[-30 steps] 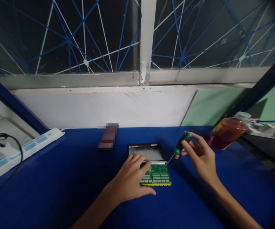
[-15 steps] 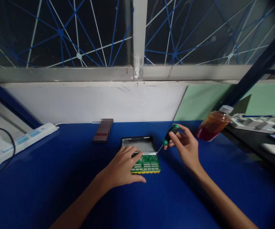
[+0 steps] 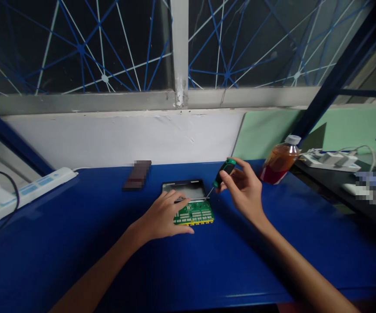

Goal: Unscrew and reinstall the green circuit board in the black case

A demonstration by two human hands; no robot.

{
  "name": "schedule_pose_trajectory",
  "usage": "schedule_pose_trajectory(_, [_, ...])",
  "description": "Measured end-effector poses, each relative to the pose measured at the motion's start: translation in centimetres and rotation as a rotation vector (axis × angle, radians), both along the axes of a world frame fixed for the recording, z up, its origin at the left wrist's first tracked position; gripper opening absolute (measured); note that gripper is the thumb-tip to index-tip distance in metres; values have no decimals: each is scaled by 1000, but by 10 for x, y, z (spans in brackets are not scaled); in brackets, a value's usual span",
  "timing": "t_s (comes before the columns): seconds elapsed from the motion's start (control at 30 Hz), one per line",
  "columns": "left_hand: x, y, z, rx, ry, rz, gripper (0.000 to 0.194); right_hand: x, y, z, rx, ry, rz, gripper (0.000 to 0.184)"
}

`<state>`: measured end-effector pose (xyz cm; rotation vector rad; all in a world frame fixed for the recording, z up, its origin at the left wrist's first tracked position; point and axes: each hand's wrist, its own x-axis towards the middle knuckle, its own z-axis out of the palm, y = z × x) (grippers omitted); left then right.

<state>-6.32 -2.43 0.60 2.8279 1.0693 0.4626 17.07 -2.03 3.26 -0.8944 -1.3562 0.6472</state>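
Observation:
A green circuit board (image 3: 196, 212) with a yellow strip along its near edge lies on the blue table, joined to or against a black-framed tray-like housing (image 3: 192, 191) behind it. My left hand (image 3: 165, 215) spans the board's left part, fingers over its far side and thumb along its near edge, holding it down. The hand hides that end of the board. My right hand (image 3: 245, 187) is closed around the green-and-black handle of a screwdriver (image 3: 224, 172). The tilted shaft points down left, its tip at the board's upper right; whether it sits in a screw is too small to tell.
A white power strip (image 3: 28, 195) with a black cord lies at the left. A dark blurred object (image 3: 137, 176) rests near the wall. A bottle of reddish drink (image 3: 281, 160) stands at the back right, beside another power strip (image 3: 333, 161) and a white mouse (image 3: 354, 190).
The view has turned to the right, so everything shifts left and slightly up, and more of the right side shows. Both hands keep their grips, and the screwdriver tip stays at the board.

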Motion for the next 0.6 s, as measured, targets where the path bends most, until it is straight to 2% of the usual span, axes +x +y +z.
schedule_pose_trajectory(0.3, [-2,3,-6,31,9,-1,62,-6,-5,-8,47,-66,37,41])
schedule_pose_trajectory(0.6, [1,0,-7,54,5,-13,59,-6,-4,-6,51,-85,45,41])
